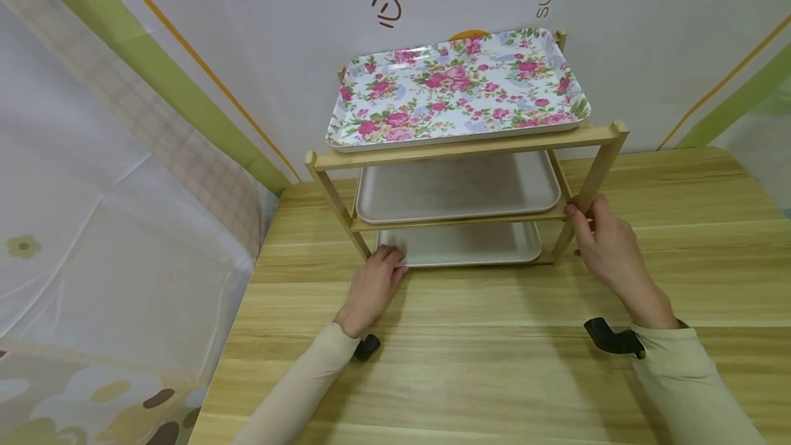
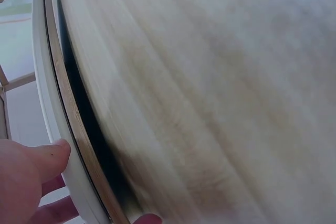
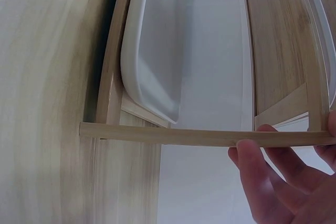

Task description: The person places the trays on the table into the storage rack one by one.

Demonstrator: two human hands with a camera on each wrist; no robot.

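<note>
Pale wood made up the rack (image 1: 460, 146), a three-shelf frame standing on the table (image 1: 494, 335) just ahead of both hands. The left hand (image 1: 373, 287) pinched the near left corner of the bottom tray (image 1: 460, 244), thumb (image 2: 44, 158) on its white rim and fingers curled beneath. The right hand (image 1: 602, 242) curled round the rack's front right post (image 1: 587, 191), steadying it. Above the left hand sat a plain middle tray (image 1: 457, 187), and higher up a flowered tray (image 1: 457, 84) on the top shelf. By my reading, the step in hand was sliding the bottom tray on its low shelf while the frame was braced. The next move would call for a level, straight pull towards the body, the right grip firm so the light rack neither tipped nor skidded.
</note>
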